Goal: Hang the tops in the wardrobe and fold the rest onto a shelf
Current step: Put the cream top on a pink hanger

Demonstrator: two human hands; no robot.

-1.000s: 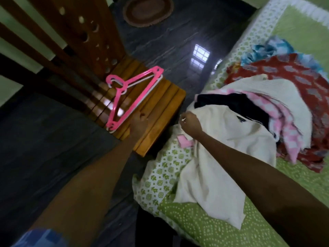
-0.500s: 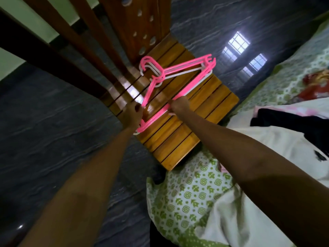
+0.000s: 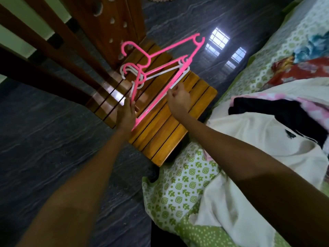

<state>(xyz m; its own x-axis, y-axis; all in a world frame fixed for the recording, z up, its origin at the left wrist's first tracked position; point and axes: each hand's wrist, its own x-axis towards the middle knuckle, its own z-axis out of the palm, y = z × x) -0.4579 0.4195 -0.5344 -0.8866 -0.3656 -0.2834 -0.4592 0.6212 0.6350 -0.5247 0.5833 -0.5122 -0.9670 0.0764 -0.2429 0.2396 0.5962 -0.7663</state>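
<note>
Nearest me, the cream top (image 3: 249, 175) lies spread on the bed (image 3: 179, 189), waiting for a hanger. My left hand (image 3: 126, 114) grips the stack of hangers (image 3: 153, 75) low at its corner, fingers wrapped on it; my right hand (image 3: 179, 98) pinches the bottom bar of the pink hanger (image 3: 187, 45), which stands tilted up off the stack. Best way, I reckon: pin the stack firmly, peel slowly so the hooks don't snag. Beyond, the slatted wooden chair (image 3: 170, 129) carries the stack; farther along the bed, the clothes pile (image 3: 293, 104) sits unsorted.
</note>
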